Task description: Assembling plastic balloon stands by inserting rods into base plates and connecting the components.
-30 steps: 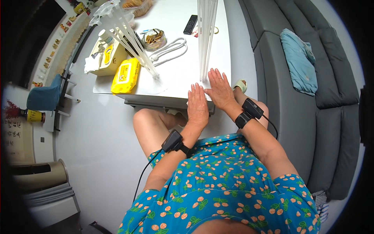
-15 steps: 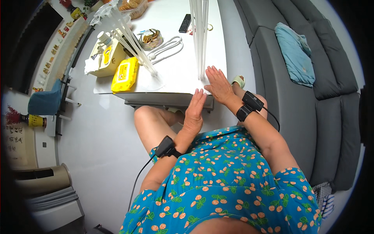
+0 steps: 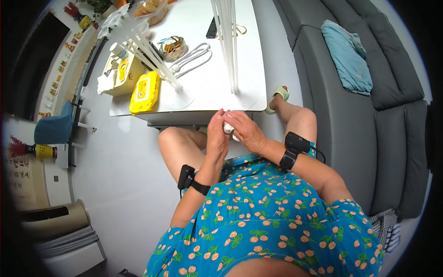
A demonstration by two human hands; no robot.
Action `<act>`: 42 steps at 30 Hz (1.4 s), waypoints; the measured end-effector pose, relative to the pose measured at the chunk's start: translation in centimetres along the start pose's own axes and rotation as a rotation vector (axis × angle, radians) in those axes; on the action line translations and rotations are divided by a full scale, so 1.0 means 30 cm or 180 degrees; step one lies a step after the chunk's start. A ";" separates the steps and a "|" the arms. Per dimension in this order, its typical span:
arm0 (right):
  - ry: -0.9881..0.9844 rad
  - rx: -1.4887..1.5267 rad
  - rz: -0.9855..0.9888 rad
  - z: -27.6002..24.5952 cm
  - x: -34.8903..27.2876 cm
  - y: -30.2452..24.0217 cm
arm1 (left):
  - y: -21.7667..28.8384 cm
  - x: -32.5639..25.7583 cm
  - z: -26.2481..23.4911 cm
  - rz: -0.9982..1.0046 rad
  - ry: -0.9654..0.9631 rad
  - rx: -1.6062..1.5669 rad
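I note a white bench (image 3: 207,87), a yellow wipes pack (image 3: 145,92), a grey sofa (image 3: 369,115) with a light blue cloth (image 3: 348,55), and a blue dress (image 3: 258,221) patterned with orange fruit and green leaves.

Dress: short-sleeved dress (image 3: 258,221), bright blue, printed with small orange fruit and green leaves.
Left wrist: black strap with a boxy black unit (image 3: 187,177) and a thin black cable.
Right wrist: black band and black unit (image 3: 294,147), cable trailing.
Foot: pale green slipper (image 3: 277,96).
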State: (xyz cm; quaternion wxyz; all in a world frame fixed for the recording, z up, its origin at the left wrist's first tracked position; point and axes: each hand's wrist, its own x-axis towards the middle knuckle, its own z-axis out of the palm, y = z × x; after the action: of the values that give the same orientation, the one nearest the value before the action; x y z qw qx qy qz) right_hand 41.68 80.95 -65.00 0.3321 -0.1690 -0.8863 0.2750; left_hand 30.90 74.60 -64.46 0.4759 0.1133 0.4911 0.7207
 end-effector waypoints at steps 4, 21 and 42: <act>0.0079 -0.0213 -0.0275 -0.039 0.136 0.026 | 0.068 0.066 -0.020 0.0995 -0.0085 0.1684; -0.0354 -0.1742 -0.0274 0.076 0.287 0.131 | 0.039 0.144 -0.080 0.2611 -0.0197 0.5389; -0.0977 -0.0173 0.0360 -0.123 0.135 0.228 | -0.006 0.400 0.310 0.0822 -0.0531 0.3868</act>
State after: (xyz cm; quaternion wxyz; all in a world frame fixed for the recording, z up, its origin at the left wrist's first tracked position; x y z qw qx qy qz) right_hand 42.08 89.70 -64.77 0.1722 -0.1836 -0.9228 0.2918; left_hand 30.62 89.76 -63.69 0.2723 0.4779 0.7567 0.3532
